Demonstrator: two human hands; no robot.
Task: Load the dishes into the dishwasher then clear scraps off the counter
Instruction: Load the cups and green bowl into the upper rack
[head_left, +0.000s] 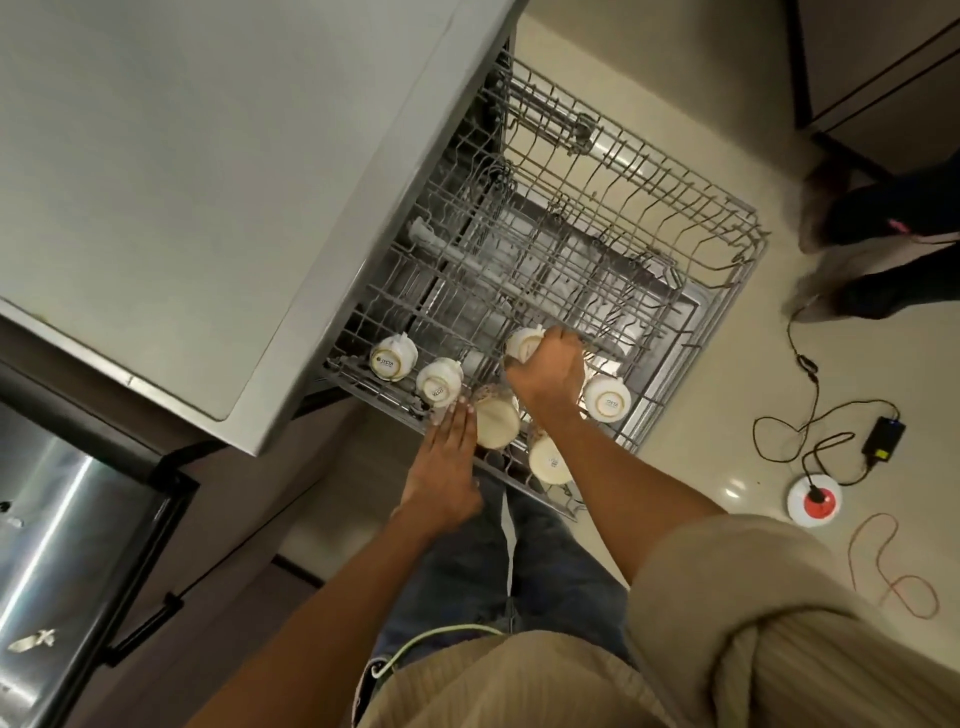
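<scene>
The pulled-out dishwasher rack (691, 291) holds six white cups. The right hand (548, 371) curls its fingers around one cup (522, 343) near the middle of the rack. The left hand (449, 457) has straight fingers resting at the rack's near edge, touching another cup (496, 426). The other cups sit upside down in the rack.

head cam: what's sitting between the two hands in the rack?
In the head view, one cream cup lying in the upper rack sits between the left hand and the right hand, which grips another cup.
</scene>
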